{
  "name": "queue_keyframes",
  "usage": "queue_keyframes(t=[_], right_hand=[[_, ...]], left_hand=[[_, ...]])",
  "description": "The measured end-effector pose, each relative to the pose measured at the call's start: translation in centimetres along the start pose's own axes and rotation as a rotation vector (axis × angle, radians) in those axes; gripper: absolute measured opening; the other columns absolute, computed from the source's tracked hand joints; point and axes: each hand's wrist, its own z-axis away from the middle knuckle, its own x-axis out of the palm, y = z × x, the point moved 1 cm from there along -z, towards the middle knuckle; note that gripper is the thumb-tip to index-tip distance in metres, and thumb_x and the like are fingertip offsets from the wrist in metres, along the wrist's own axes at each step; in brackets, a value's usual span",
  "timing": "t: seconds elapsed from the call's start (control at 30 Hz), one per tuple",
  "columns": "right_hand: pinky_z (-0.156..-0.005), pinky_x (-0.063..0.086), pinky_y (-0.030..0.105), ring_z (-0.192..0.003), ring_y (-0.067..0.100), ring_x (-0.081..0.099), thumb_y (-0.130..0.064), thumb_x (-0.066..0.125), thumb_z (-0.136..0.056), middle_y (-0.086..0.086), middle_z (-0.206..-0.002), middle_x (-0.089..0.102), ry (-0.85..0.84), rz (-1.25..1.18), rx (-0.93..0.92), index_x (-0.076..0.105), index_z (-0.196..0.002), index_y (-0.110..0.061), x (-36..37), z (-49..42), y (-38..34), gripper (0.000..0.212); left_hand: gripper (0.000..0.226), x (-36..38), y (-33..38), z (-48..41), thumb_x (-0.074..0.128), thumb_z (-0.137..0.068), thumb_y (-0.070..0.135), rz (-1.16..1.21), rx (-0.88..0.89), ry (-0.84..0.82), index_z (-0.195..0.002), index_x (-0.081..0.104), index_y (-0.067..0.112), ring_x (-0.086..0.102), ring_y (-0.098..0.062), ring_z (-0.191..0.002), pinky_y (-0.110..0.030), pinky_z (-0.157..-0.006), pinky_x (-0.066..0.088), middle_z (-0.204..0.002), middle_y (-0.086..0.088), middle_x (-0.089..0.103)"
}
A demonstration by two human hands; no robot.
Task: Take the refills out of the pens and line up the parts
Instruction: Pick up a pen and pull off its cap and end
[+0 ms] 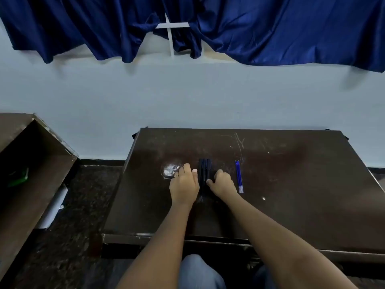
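Frame centre: left hand [184,184] and right hand [223,183] flank black pen barrels [204,167], thumbs touching them; grip cannot be told. Blue refills [239,176] lie just right.

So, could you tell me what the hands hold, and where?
The black pen barrels, lying on the desk: left hand and right hand press thumbs against the bundle's sides, near mid-length.

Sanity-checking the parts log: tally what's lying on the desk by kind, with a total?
black pen barrels: 3
blue refills: 3
Total: 6
The barrels are dark and bunched together, so their count is a best read.
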Motion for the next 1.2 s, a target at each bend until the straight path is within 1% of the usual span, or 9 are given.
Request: queue_keyframes(t=[0.17, 0.33, 0.47, 0.57, 0.7, 0.87, 0.97, 1.07, 1.2], right_hand=[[-0.073, 0.052, 0.035, -0.091, 0.024, 0.061, -0.033, 0.059, -0.091, 0.009, -0.105, 0.058, -0.024, 0.062, 0.03, 0.049, -0.112, -0.008, 0.2, 0.1, -0.1, 0.034], [-0.064, 0.047, 0.03, -0.076, 0.018, 0.057, -0.023, 0.06, -0.09, -0.002, -0.076, 0.049, -0.019, 0.083, 0.056, 0.051, -0.1, -0.011, -0.1, 0.7, 0.4, 0.019], [-0.067, 0.05, 0.031, -0.081, 0.02, 0.06, -0.022, 0.062, -0.088, 0.001, -0.082, 0.053, -0.041, 0.132, 0.069, 0.054, -0.1, -0.011, -0.2, 2.2, 1.4, 0.018], [-0.068, 0.054, 0.035, -0.079, 0.021, 0.063, -0.024, 0.064, -0.086, 0.004, -0.083, 0.061, -0.035, -0.073, 0.081, 0.057, -0.089, -0.012, -0.2, 3.1, 2.3, 0.015], [-0.068, 0.058, 0.035, -0.066, 0.017, 0.064, -0.018, 0.068, -0.083, 0.005, -0.077, 0.065, -0.031, -0.456, 0.002, 0.06, -0.081, -0.011, -0.3, 5.7, 2.2, 0.01], [-0.059, 0.055, 0.024, -0.055, 0.008, 0.061, -0.012, 0.068, -0.083, 0.003, -0.07, 0.065, -0.198, -0.553, -0.143, 0.064, -0.089, -0.008, -0.5, 8.9, 2.2, 0.008], [-0.065, 0.055, 0.028, -0.065, 0.011, 0.062, -0.022, 0.067, -0.085, 0.004, -0.075, 0.067, -0.11, -0.604, -0.098, 0.066, -0.086, -0.009, -1.0, 9.2, 2.4, 0.013], [-0.074, 0.055, 0.033, -0.073, 0.015, 0.064, -0.039, 0.069, -0.083, 0.003, -0.08, 0.071, 0.055, -0.756, 0.02, 0.068, -0.086, -0.013, -1.2, 8.6, 2.2, 0.027], [-0.064, 0.044, 0.031, -0.062, 0.015, 0.052, -0.036, 0.067, -0.086, 0.003, -0.062, 0.059, -0.014, -0.854, 0.053, 0.06, -0.059, -0.015, -1.4, 7.7, 1.1, 0.035]], left_hand=[[0.018, 0.3, 0.5, 0.2, 0.055, -0.093, 0.02, 0.044, -0.071, -0.11, -0.095, 0.061, 0.003, 0.065, -0.029, -0.069, -0.034, -0.052, 0.048, -0.08, -0.011, 0.066], [0.018, 0.8, 0.8, 1.2, 0.053, -0.094, 0.02, 0.048, -0.117, -0.105, -0.095, 0.06, 0.004, 0.064, -0.029, -0.073, -0.034, -0.053, 0.045, -0.082, -0.011, 0.064], [0.029, -0.5, 2.3, 1.5, 0.036, -0.101, 0.029, 0.24, -0.423, -0.209, -0.096, 0.055, 0.008, 0.057, -0.022, -0.076, -0.03, -0.061, 0.035, -0.083, -0.002, 0.056], [0.036, 0.2, 2.4, 1.5, 0.036, -0.099, 0.033, 0.526, -0.704, -0.322, -0.084, 0.057, 0.008, 0.053, -0.018, -0.067, -0.034, -0.063, 0.042, -0.079, -0.004, 0.059], [0.045, 0.4, 2.9, 1.9, 0.042, -0.095, 0.04, 0.73, -0.774, -0.469, -0.064, 0.058, 0.01, 0.06, -0.024, -0.069, -0.042, -0.075, 0.056, -0.072, -0.008, 0.063], [0.03, -0.6, 3.9, 2.8, 0.043, -0.1, 0.018, 1.145, -0.903, -0.47, -0.095, 0.067, 0.002, 0.065, -0.012, -0.071, -0.022, -0.065, 0.052, -0.079, -0.004, 0.068], [0.027, -1.5, 4.0, 3.9, 0.041, -0.1, 0.014, 1.147, -0.831, -0.435, -0.084, 0.062, 0.013, 0.064, -0.012, -0.073, -0.022, -0.065, 0.052, -0.087, -0.008, 0.068], [0.025, -2.9, 3.7, 4.7, 0.042, -0.098, 0.018, 0.857, -0.572, -0.452, -0.082, 0.061, 0.017, 0.055, -0.011, -0.072, -0.022, -0.061, 0.042, -0.082, 0.002, 0.063], [0.024, -3.7, 4.1, 5.4, 0.04, -0.099, 0.023, 0.662, -0.332, -0.564, -0.087, 0.06, 0.018, 0.053, -0.007, -0.071, -0.017, -0.054, 0.034, -0.075, 0.009, 0.056]])
